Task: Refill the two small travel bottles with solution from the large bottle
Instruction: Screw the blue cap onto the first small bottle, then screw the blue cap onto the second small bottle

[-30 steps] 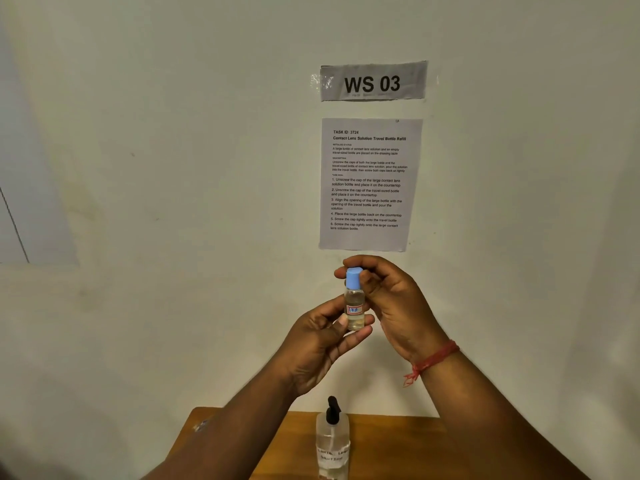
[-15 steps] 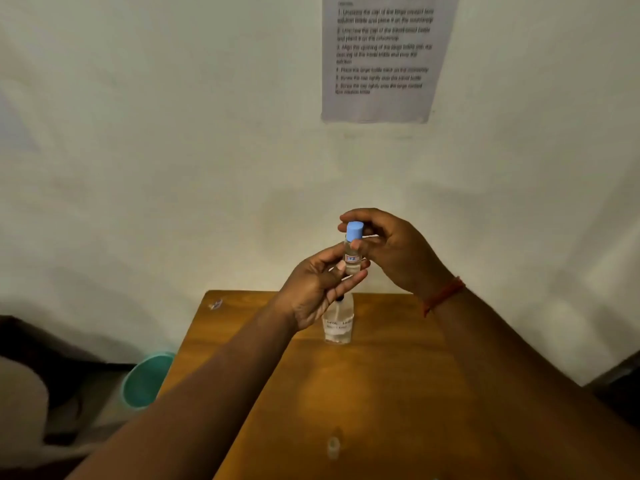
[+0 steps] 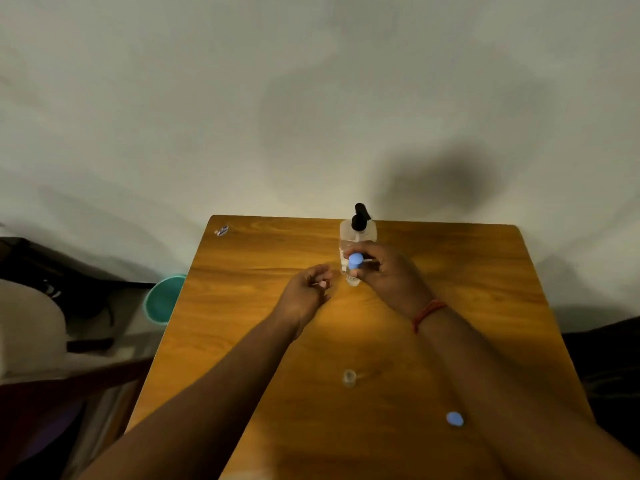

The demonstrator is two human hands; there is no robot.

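— What has been changed since half a second ago?

— Both hands have been lowered toward the table (image 3: 450, 258), and the capped travel bottle (image 3: 354, 268) has been let go by the left hand (image 3: 306, 294); it is gripped only by the right hand (image 3: 388, 275) now. The wall sheet has been lost from view as the camera was tilted down.

— What is seen nearest the front edge?

— A loose blue cap (image 3: 454, 419) is laid near the front right corner, close beside the right forearm. A little farther in, around the middle of the table, an uncapped small clear bottle (image 3: 349, 377) is stood upright, seen from above.

— And the hands?

— The left hand is held loosely curled and empty, just left of the capped bottle, apart from it. The right hand's fingers are closed around that bottle, whose blue cap (image 3: 355, 261) is turned toward the camera. A red thread band (image 3: 426, 313) is worn on the right wrist.

— Farther back?

— The large bottle (image 3: 357, 233), clear with a black pump top, is stood by the back edge, directly behind the held bottle. Its label cannot be read. A small scrap (image 3: 221, 231) is seen at the back left corner, its print blurred. A teal tub (image 3: 164, 299) is set on the floor off the left edge.
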